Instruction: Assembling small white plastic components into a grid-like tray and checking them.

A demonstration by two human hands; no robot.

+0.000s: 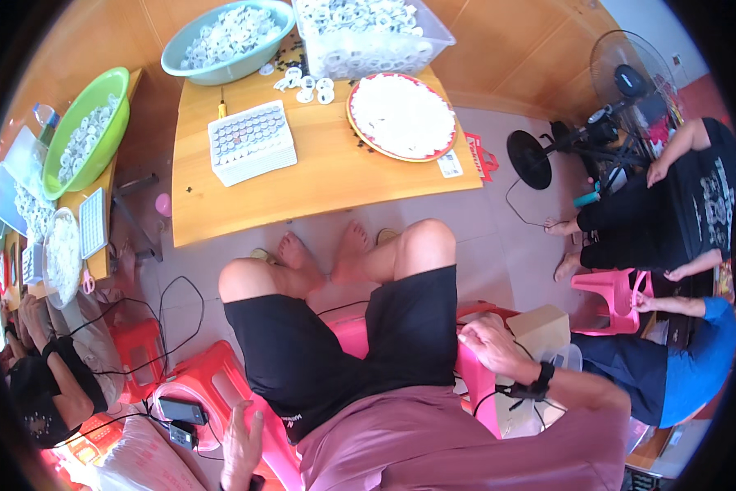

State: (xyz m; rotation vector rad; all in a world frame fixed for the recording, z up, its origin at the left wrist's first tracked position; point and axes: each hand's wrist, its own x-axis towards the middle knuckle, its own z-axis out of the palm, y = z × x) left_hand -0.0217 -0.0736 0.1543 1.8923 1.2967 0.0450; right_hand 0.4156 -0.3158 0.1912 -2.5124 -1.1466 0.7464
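Note:
I am seated, with both hands down at my sides. My left hand (241, 446) is beside the edge of a pink stool (279, 454), fingers stretched and thumb apart, holding nothing visible. My right hand (493, 344) is by my right thigh, above a pink stool part (476, 380). Its fingers are curled; whether they grip anything is hidden. On the wooden table (327, 192) ahead stand a stack of white trays (255, 155) filled with small round pieces, and a red-rimmed plate (354, 123) heaped with white pieces.
At the table's back are a light-blue basin (212, 75) and a clear bin (368, 61) of white parts, with a yellow-handled tool (222, 108) nearby. A green basin (121, 106) is left. Cables and a red stool (208, 372) are beside me. Other people sit left and right, near a fan (530, 159).

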